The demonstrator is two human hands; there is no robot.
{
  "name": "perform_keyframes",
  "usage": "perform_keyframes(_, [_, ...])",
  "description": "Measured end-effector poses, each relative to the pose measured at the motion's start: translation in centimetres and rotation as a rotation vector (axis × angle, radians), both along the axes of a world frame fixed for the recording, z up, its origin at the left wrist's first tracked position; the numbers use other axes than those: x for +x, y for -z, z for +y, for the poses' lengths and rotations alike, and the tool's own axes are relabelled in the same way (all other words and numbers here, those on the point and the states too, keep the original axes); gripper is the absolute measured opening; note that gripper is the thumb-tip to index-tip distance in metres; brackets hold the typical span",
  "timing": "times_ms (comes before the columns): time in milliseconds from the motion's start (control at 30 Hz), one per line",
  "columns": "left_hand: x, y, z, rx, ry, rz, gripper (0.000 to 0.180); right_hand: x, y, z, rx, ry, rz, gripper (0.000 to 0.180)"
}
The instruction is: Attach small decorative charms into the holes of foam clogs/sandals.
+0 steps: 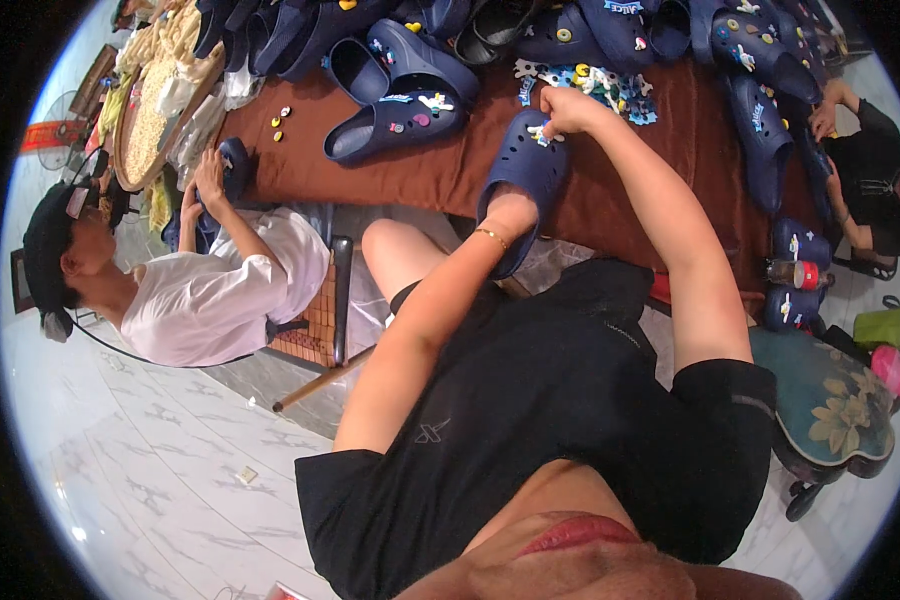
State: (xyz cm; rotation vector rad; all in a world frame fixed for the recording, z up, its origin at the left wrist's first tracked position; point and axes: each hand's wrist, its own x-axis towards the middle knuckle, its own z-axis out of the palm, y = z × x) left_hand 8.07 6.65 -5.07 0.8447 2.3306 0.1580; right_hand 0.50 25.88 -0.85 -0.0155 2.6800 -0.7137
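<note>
Clog [523, 170] in navy blue, held over a brown table [390, 175].
At far left, a seated person in white handles another shoe. Your left hand [510, 212] is tucked inside the clog, its grip hidden. Your right hand [567, 110] pinches a small charm [540, 133] against the clog's top. Loose charms [590, 85] lie just beyond.

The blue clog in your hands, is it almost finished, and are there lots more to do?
Done: several navy clogs on the brown table already wear charms. In hand: the left hand sits inside a clog while the right hand presses on a charm. Left: a pile of loose charms.
</note>
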Motion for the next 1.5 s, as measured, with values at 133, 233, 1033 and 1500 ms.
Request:
perform_keyframes(133, [0.0, 1.0, -0.5, 0.022, 0.072, 0.041, 0.030, -0.3, -2.2, -1.7, 0.201, -0.034, -0.071, 0.045])
perform_keyframes(233, [-0.1, 1.1, -0.1, -0.010, 0.079, 0.037, 0.029, -0.5, -1.9, -1.6, 0.203, 0.028, -0.083, 0.044])
perform_keyframes(1033, [-0.1, 1.5, 0.1, -0.094, 0.065, -0.033, 0.033, 7.5, 6.8, 4.3, 0.237, 0.673, 0.667, 0.026])
perform_keyframes(1500, [0.4, 0.9, -0.9, -0.009, -0.060, -0.061, 0.036, 14.1, 3.4, -4.9, -0.569, 0.668, 0.494, 0.024])
